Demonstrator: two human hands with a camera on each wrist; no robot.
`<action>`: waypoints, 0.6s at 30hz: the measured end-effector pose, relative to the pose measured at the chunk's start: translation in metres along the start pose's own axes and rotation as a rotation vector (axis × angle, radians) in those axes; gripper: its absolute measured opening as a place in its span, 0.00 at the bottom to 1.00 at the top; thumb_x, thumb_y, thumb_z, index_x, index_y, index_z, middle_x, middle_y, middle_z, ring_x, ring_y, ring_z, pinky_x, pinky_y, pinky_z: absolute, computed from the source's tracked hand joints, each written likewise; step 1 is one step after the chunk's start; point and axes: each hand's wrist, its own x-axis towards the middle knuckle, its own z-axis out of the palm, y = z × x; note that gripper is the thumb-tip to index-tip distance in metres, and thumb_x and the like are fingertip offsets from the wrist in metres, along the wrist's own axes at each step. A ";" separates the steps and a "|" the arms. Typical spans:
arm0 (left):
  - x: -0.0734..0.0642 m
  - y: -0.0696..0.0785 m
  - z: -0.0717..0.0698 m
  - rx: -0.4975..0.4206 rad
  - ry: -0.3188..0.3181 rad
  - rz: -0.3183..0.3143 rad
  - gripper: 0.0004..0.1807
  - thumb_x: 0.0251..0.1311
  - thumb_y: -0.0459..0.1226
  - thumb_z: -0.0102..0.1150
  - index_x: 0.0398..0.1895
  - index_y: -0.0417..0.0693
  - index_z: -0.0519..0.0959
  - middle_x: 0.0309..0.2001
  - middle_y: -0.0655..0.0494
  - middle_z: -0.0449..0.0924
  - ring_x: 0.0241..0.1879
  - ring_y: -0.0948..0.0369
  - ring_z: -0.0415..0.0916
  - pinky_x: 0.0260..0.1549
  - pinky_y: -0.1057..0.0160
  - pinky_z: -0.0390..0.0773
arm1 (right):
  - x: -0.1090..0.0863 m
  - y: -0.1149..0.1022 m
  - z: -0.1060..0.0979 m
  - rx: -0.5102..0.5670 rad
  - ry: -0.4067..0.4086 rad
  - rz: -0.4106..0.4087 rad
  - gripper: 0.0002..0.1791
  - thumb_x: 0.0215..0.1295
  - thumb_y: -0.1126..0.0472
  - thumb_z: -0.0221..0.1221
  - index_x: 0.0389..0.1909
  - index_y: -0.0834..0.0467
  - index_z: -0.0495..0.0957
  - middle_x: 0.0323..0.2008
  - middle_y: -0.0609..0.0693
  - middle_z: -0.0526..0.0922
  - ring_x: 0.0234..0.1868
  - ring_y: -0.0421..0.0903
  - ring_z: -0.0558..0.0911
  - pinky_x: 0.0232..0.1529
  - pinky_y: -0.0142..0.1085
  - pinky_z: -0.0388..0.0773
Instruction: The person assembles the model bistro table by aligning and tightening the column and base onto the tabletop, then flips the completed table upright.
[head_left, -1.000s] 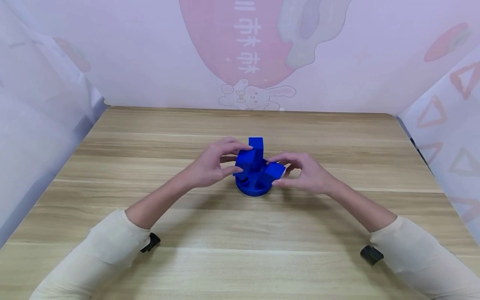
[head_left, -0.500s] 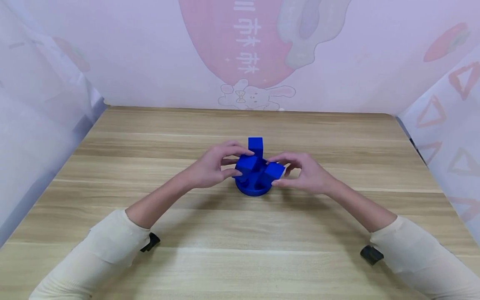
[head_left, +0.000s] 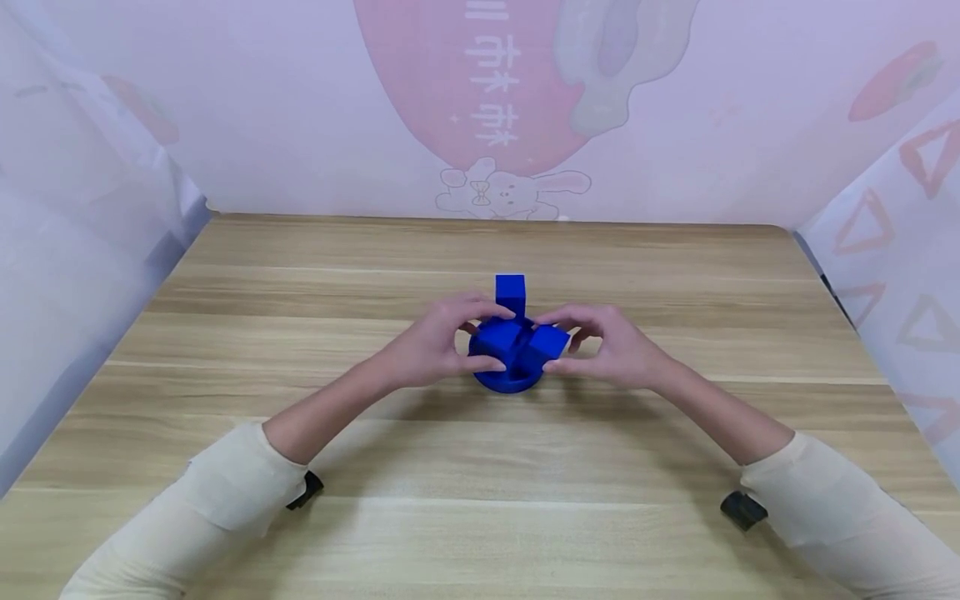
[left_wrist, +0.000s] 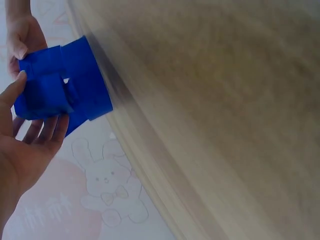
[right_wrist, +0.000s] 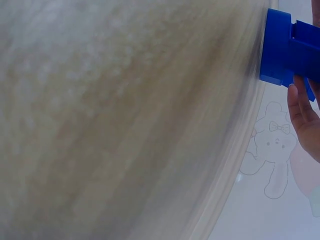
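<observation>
A round blue base point(head_left: 507, 386) stands on the table, with square-topped blue blocks rising from it. My left hand point(head_left: 427, 343) grips the left block point(head_left: 498, 337) between thumb and fingers, the block sitting low over the base. On the other side, my right hand point(head_left: 609, 346) pinches the right block point(head_left: 550, 341), which leans outward. At the back a third block point(head_left: 511, 290) stands upright, untouched. In the left wrist view the left fingers curl beneath the held block point(left_wrist: 45, 95). The right wrist view shows the base's side point(right_wrist: 275, 47) and the right fingers point(right_wrist: 299, 107) under a block.
The wood-grain table point(head_left: 480, 500) spreads around the base, its far edge meeting a pale printed backdrop point(head_left: 300, 108). Light fabric walls rise at both sides. Each light sleeve point(head_left: 232, 492) has a black strap piece point(head_left: 744, 509) or similar dark part beneath it.
My left hand has brought the left block lower, toward me and slightly right, over the base. The right hand keeps its place on the right block.
</observation>
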 end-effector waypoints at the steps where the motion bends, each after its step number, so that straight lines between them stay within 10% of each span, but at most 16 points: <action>1: 0.001 0.000 0.002 0.010 0.016 0.000 0.31 0.52 0.33 0.81 0.59 0.33 0.79 0.55 0.41 0.82 0.52 0.50 0.81 0.48 0.55 0.86 | 0.000 0.000 0.000 0.001 0.000 -0.001 0.27 0.57 0.67 0.75 0.59 0.63 0.82 0.54 0.56 0.87 0.48 0.50 0.85 0.42 0.44 0.87; 18: -0.001 0.007 0.006 -0.072 0.103 -0.189 0.28 0.49 0.32 0.82 0.50 0.36 0.76 0.48 0.44 0.85 0.47 0.52 0.85 0.54 0.53 0.84 | 0.000 0.000 0.000 0.004 0.006 0.002 0.27 0.57 0.68 0.75 0.59 0.64 0.82 0.54 0.56 0.87 0.47 0.50 0.84 0.42 0.43 0.86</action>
